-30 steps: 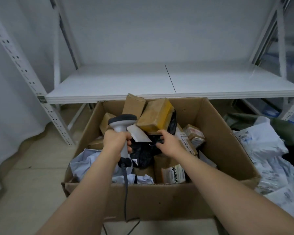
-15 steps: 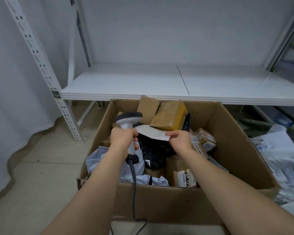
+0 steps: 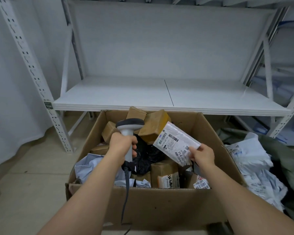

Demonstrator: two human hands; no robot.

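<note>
Two bare arms reach over one large cardboard box [image 3: 159, 200] on the floor in front of a white metal shelf [image 3: 126, 94]. The left grip [image 3: 121, 145] is clenched round the handle of a single grey barcode scanner [image 3: 130, 126], held upright with its dark head turned away toward the shelf, and one cable [image 3: 126, 192] hangs from it down the box's near wall. The right grip [image 3: 203, 155] pinches the near corner of one white bubble mailer [image 3: 175, 141], raised above the box's contents just right of the scanner, tilted, its printed label facing the camera. Three brown parcels [image 3: 154, 126] are stacked against the box's far wall, and the mailer covers part of the rightmost. Below the hands lie one crumpled black bag [image 3: 146, 155], at least two more brown cartons [image 3: 165, 173] and some pale plastic mailers [image 3: 90, 167], partly hidden by the left forearm. To the right of the box, a heap of white mailers [image 3: 255, 167] spills over a green sack [image 3: 287, 158]; their number cannot be counted
</note>
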